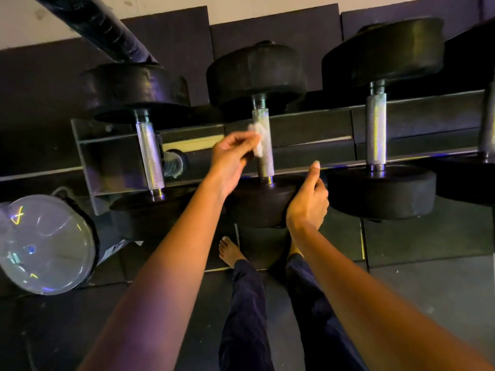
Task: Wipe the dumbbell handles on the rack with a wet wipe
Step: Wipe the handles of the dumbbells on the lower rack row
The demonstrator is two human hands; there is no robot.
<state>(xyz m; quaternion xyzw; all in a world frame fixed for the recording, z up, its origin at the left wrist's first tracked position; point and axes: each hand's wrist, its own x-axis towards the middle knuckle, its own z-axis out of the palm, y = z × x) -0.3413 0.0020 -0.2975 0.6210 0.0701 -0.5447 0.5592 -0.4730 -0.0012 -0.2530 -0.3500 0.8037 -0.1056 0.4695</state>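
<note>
Dark rubber floor mats point(428, 263) fill the lower frame & run up to a pale wall at top. Steel rack point(308, 127) spans mid-frame L to R, rails tilted slightly up to the R. Three black round-head dumbbells lie across it w/ handles running top to bottom of the frame: R dumbbell point(383, 49) biggest, middle dumbbell point(257, 73) at ctr, L dumbbell point(134, 87) at upper L; a 4th is cut off at the R edge. Clear round disc point(45, 245) sits lower L, below the rack's end. Black tube point(107, 25) slants down from the top L corner to behind the L dumbbell. Both bare forearms reach up from the bottom; legs in dark trousers point(246, 303) & a bare foot point(230, 251) show btwn them. Left hand point(230, 159) at ctr pinches a crumpled white wet wipe point(258, 140) in its fingertips, wipe pressed on the L side of the middle handle point(265, 162), upper half of the knurled steel. Right hand point(308, 199) is just R of the middle dumbbell's near head, fingers curled in, thumb up, nothing visible in it; can't tell if it touches the head.
</note>
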